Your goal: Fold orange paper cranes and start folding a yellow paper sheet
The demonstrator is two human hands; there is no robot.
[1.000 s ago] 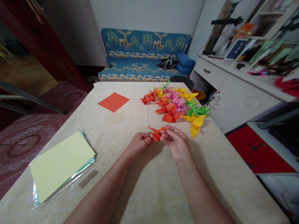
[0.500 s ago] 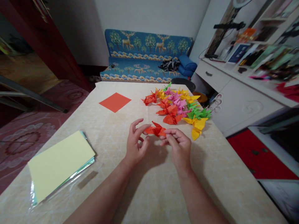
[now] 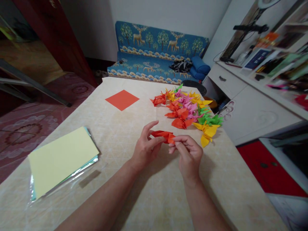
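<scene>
Orange crane (image 3: 163, 136), long axis 9-to-3 o'clock, spans both hands: right hand (image 3: 190, 155) pinches its 3-o'clock tip; left hand (image 3: 145, 149), fingers spread, supports it.

A second ago I had both hands pinching the orange paper crane (image 3: 163, 136) by its ends; now my left hand (image 3: 145, 148) has loosened its grip, fingers spread beside the crane, while my right hand (image 3: 189, 154) pinches one tip. The crane lies flatter and lower.
</scene>
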